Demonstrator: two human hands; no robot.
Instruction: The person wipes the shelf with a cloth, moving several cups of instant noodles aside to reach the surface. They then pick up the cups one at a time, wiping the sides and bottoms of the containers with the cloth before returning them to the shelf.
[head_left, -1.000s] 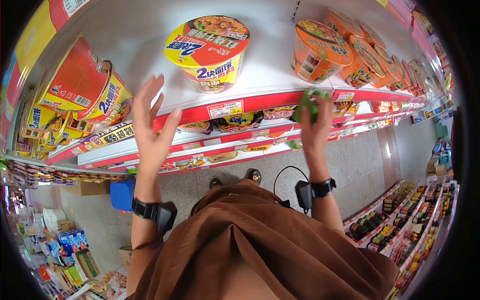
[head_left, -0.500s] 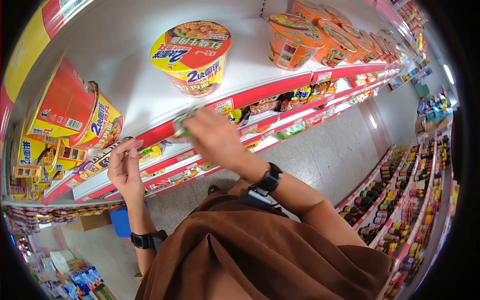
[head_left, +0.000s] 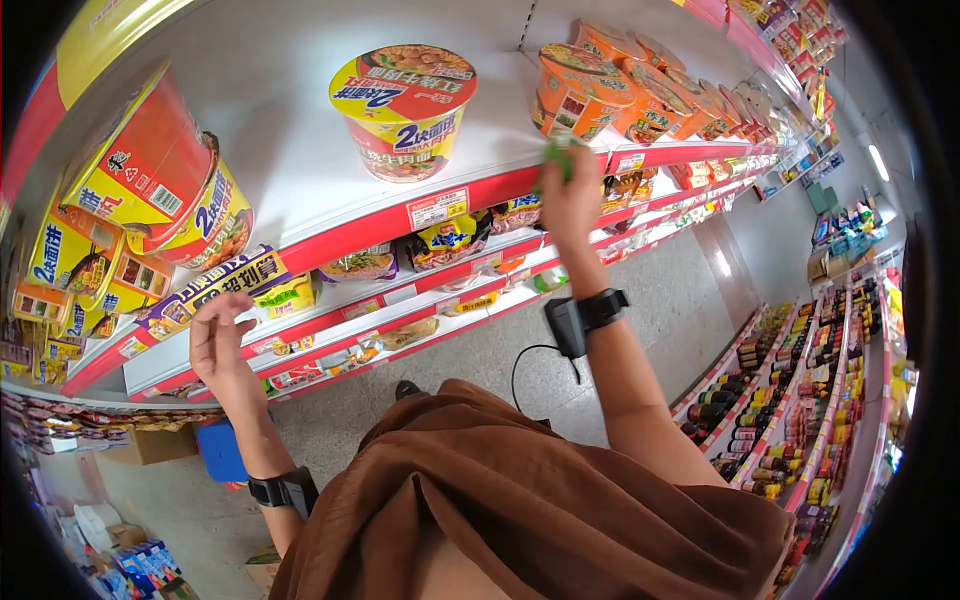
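Note:
My right hand is closed around a crumpled green cloth, at the red front edge of the top shelf. Just behind the cloth stand orange noodle cups. My left hand is empty, its fingers loosely bent and apart, in front of a purple and yellow label strip. A red and yellow instant noodle cup stands upright by itself on the white shelf between my hands, touched by neither.
More noodle cups are stacked at the shelf's left end. Packaged noodles fill lower shelves. A rack of bottles and jars stands across the aisle at right. Cartons and a blue bin are on the floor at left.
My right hand has moved right along the shelf edge with the green cloth, from near the single noodle cup to the orange cups. My left hand has shifted slightly left and down.

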